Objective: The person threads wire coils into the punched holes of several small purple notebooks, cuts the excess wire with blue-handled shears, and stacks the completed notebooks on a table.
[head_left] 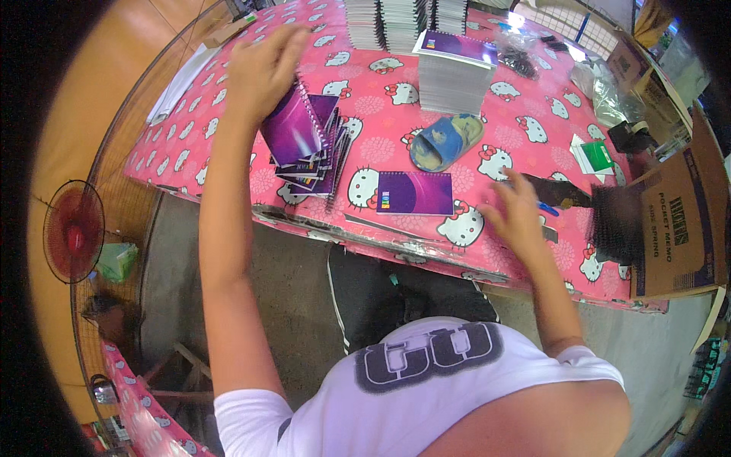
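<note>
My left hand (268,67) is stretched over the far edge of a loose stack of purple spiral notebooks (295,137), its fingers extended past them. I see nothing between thumb and fingers; its wrist covers part of the top notebook's upper corner. My right hand (515,212) hovers at or just above the table, fingers spread and empty. Between the hands, one purple spiral-bound pocket notebook (419,193) lies flat near the front edge. Behind it a blue and yellowish slipper (448,142) lies on the cloth.
A tall pile of pages (454,87) with a purple cover on top stands farther back, beside upright rows of spiral-bound books (402,27). Pink patterned cloth covers the table (373,152). A cardboard box (680,221), a blue pen (547,209) and plastic bags (613,95) are at right.
</note>
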Demonstrator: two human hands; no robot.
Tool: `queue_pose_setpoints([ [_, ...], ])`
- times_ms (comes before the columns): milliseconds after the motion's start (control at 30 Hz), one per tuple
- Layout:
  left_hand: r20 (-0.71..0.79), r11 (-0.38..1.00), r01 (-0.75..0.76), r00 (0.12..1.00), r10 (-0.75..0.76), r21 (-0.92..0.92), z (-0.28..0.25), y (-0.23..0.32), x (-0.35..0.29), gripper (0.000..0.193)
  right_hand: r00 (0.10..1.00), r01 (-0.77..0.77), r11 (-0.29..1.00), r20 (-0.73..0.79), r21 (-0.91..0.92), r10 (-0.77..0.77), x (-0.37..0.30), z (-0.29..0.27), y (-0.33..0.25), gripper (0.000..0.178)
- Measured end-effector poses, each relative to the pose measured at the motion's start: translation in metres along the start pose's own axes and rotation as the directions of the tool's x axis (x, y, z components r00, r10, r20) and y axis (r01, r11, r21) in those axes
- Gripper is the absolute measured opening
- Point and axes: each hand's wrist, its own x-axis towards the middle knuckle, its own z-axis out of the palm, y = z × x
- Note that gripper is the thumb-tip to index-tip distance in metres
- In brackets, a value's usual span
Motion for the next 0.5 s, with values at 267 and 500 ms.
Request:
queue_pose_setpoints([
  [267, 0.659, 0.981, 0.078, 0.731, -0.178, 0.178, 0.109, -0.036, -0.041, 0.064, 0.783, 0.514, 0.815, 0.241, 0.266, -0.573, 0.067, 0.082, -0.102, 0.024],
  [500, 0.227, 0.971, 0.093, 0.973, -0.041, -0.222, 0.059, 0.009, -0.047, 0.057, 0.631, 0.440, 0.776, 0.459, 0.452, -0.625, 0.105, 0.073, -0.093, 0.023],
])
